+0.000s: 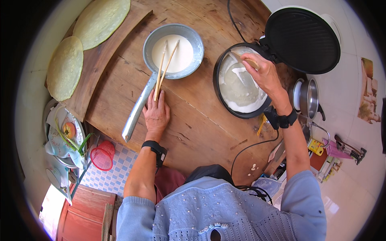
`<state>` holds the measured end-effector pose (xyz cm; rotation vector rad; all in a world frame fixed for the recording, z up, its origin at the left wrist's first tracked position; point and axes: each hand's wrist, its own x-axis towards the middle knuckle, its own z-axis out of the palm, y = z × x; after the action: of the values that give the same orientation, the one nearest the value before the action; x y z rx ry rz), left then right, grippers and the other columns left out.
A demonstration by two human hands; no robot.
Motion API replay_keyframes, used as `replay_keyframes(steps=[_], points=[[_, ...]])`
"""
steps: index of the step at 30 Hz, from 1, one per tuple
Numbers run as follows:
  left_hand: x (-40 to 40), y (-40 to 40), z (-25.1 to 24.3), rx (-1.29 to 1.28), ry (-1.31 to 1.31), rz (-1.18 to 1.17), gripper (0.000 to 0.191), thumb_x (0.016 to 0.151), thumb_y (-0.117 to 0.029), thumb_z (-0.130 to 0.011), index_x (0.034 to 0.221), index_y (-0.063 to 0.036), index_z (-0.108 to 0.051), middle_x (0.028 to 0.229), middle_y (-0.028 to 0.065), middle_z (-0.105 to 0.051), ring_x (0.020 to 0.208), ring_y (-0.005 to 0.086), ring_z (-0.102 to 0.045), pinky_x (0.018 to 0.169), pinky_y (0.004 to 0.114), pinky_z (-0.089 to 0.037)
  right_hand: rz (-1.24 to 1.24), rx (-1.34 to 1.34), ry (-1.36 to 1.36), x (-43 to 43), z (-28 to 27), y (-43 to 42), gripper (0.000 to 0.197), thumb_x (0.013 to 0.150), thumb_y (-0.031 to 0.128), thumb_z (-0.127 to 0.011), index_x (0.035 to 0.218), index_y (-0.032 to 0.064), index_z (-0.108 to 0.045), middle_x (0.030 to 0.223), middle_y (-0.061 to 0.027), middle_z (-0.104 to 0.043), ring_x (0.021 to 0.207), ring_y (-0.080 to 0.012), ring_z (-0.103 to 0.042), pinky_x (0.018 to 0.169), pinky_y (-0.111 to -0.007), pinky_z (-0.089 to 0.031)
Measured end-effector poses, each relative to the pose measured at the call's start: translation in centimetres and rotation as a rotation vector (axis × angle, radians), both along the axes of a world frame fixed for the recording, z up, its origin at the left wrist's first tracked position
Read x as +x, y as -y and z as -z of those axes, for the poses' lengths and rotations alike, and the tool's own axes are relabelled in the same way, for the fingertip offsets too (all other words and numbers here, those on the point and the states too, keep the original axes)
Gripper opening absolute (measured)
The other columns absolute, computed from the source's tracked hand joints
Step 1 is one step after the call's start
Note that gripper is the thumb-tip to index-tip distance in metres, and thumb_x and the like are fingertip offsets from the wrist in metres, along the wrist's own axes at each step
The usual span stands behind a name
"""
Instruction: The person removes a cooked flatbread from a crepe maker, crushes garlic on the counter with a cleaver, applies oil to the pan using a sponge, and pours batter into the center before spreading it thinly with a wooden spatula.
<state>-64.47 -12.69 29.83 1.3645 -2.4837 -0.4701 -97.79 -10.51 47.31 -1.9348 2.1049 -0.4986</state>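
My right hand (263,72) grips a wooden spreader (251,62) over the round electric griddle (216,81). Its blade touches the pale batter (238,93), which lies in a thin layer with whiter streaks and a thick white band along the near edge. On the wooden table, my left hand (157,113) rests palm down beside the metal handle of a pan (146,57). White batter (181,61) fills the bottom of that pan. A pair of chopsticks (162,64) leans across its rim, tips in the batter and the other ends over my left fingers.
The griddle's black lid (303,40) stands raised at the back right. Two thin pancakes (64,70) lie on a curved wooden board (99,69) at left. Below are a tomato (69,130) and a red mesh basket (102,155). A black cable (241,150) crosses the table; metal pots (309,98) stand right.
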Motion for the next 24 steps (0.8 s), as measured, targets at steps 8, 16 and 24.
replay_keyframes(steps=[8,16,24], points=[[-0.1,0.0,0.1,-0.065,0.034,0.015,0.045,0.084,-0.016,-0.054,0.128,-0.0088,-0.052,0.134,0.0112,-0.048,0.133,0.0238,-0.037,0.103,0.052,-0.030,-0.185,-0.087,-0.057,1.9,0.4,-2.5,0.014,0.083,0.009,-0.063,0.097,0.0084,-0.063,0.089,-0.0103,-0.065,0.079,-0.0292,-0.062,0.067,-0.036,-0.051],[0.0,-0.1,0.5,-0.073,0.025,0.020,0.043,0.084,-0.014,-0.053,0.128,-0.0081,-0.053,0.136,0.0101,-0.048,0.134,0.0246,-0.037,0.106,0.052,-0.025,-0.250,0.000,-0.026,3.1,0.3,-5.9,0.023,0.075,0.002,-0.065,0.097,0.0056,-0.063,0.097,-0.0090,-0.064,0.087,-0.0270,-0.062,0.071,-0.033,-0.052],[0.0,-0.1,0.5,-0.092,0.025,0.027,0.044,0.084,-0.014,-0.053,0.128,-0.0079,-0.052,0.137,0.0086,-0.047,0.133,0.0254,-0.037,0.107,0.052,-0.025,-0.306,0.022,-0.026,3.4,-0.2,-9.4,0.030,0.070,0.002,-0.065,0.099,0.0080,-0.064,0.103,-0.0075,-0.064,0.091,-0.0262,-0.062,0.072,-0.033,-0.054]])
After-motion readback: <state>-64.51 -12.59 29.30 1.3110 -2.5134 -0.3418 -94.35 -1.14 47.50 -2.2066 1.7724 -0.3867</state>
